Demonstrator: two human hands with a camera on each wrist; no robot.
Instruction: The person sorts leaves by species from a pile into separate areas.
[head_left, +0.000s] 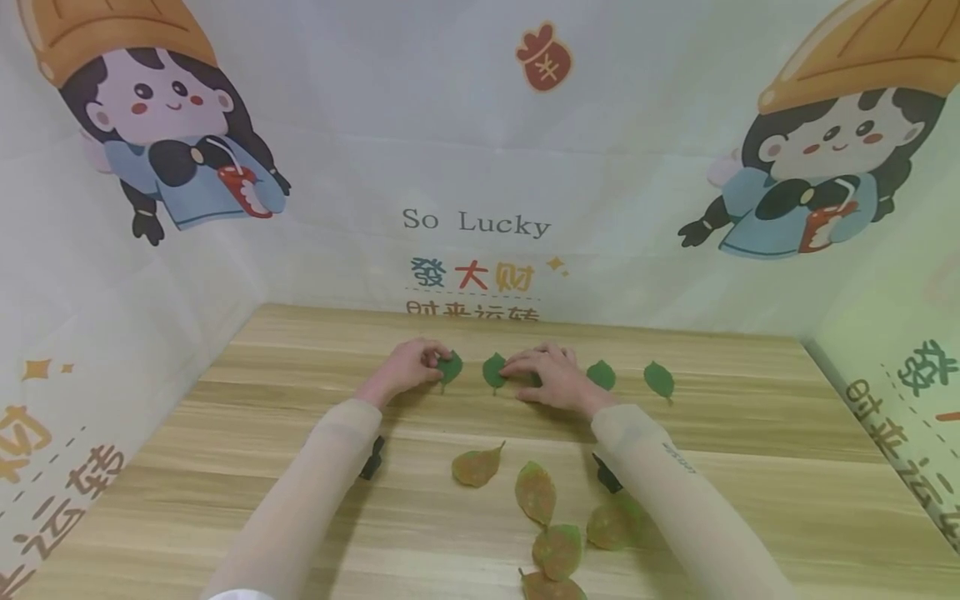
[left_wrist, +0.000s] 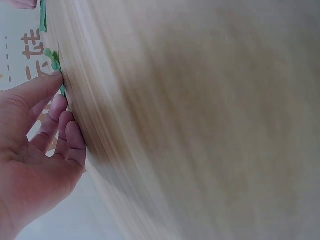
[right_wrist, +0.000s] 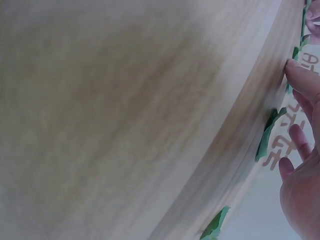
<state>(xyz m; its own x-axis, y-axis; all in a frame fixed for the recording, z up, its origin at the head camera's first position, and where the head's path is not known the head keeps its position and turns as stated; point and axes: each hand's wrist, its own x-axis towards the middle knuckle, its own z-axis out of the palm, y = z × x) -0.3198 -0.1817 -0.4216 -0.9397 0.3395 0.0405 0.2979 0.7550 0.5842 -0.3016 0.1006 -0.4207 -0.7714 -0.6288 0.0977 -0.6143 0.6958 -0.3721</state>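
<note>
Backdrop (head_left: 360,108) with printed figures behind worktop (head_left: 300,483). Both sleeved arms reach toward far edge. Left hand (head_left: 411,367): thumb and fingertip pinching edge of leftmost leaf (head_left: 452,368). Right hand (head_left: 553,377): fingers spread, slightly bent over third leaf (head_left: 536,380), one fingertip at second leaf (head_left: 492,368); cannot tell whether it grips. Brown-mottled leaves (head_left: 536,493) nearer person, some touching, one partly behind right sleeve (head_left: 675,492). Green leaves (head_left: 659,380), smaller, five in row along worktop's far side.

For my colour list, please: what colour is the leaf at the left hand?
Leaf: green, best seen in the head view.
</note>
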